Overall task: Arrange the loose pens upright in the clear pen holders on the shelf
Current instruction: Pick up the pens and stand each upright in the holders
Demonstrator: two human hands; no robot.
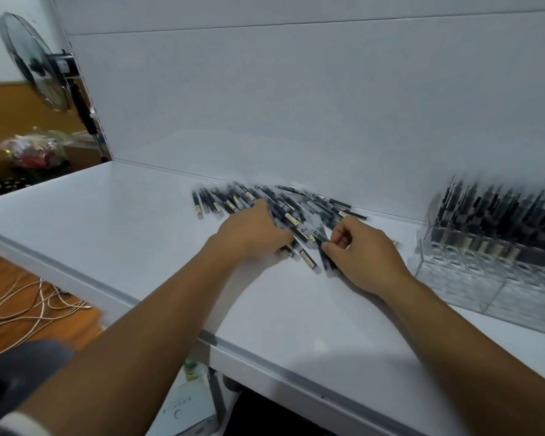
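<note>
A heap of several loose black pens (233, 199) with clear caps lies on the white shelf (123, 221) near the back wall. My left hand (252, 231) rests on the heap, fingers curled over a bunch of pens. My right hand (359, 250) pinches one pen (326, 259) at the near edge of the heap. A clear pen holder (485, 278) stands at the right; its back rows hold several upright black pens (491, 215), and its front cells look empty. The picture is blurred.
The shelf's front edge (265, 369) runs diagonally across the view. A standing fan (35, 61) and a bag of goods (29, 149) are at the far left. Cables (29, 306) lie on the wooden floor below.
</note>
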